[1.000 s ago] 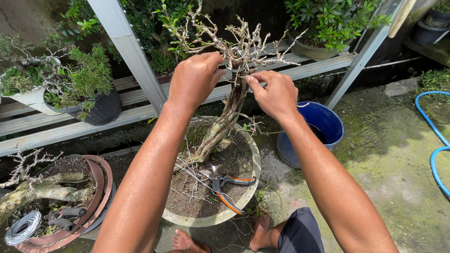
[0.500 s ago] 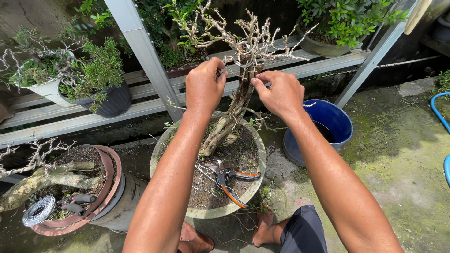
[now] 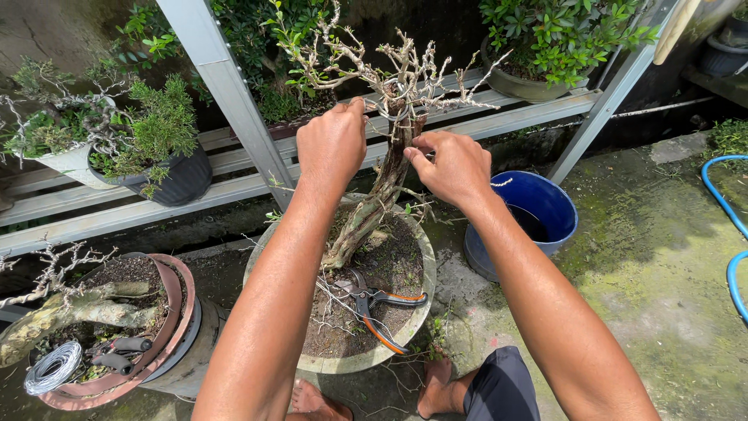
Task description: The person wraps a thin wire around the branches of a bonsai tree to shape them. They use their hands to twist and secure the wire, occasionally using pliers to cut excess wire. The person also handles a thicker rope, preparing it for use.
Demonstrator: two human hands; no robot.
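Our hands work high on a bare little tree.
Our left hand [image 3: 333,144] and right hand [image 3: 452,165] pinch wire [image 3: 393,101] round its trunk [image 3: 382,191], fingers clamped; shears [image 3: 374,306] lie in the pot [image 3: 425,265].

Both forearms bare, stretched forward and up, converging at bonsai trunk [image 3: 387,175]. Left hand [image 3: 333,143] raised left of trunk top, knuckles up, fingers curled, thumb and forefinger pinched at wire loop on trunk. Right hand [image 3: 452,166] just right of trunk, slightly lower, back of hand showing, fingertips pressed together against trunk. Wrists straight. Bare feet planted below, on near side of trunk.
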